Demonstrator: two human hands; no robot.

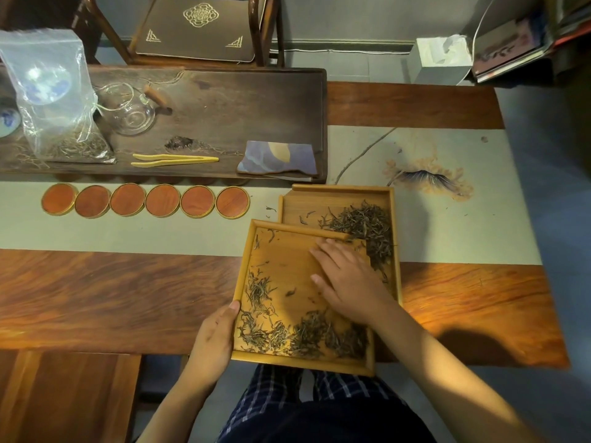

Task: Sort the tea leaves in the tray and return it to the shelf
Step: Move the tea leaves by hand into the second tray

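Observation:
Two light bamboo trays overlap at the table's front edge. The near tray (244, 282) lies partly on top of the far tray (339, 195). Dark tea leaves (307, 338) lie along the near tray's front and left side. A thicker pile of tea leaves (367, 228) sits in the far tray's right part. My left hand (214, 337) grips the near tray's left rim, thumb on top. My right hand (348, 279) lies flat inside the near tray, fingers straight, fingertips near its far rim.
A row of several round red wooden coasters (145, 200) lies to the left. Behind them a dark tea board (256, 100) carries bamboo tongs (174, 160), a glass pitcher (131, 111), a plastic bag of tea (54, 100) and a folded cloth (276, 158). A chair (198, 27) stands beyond.

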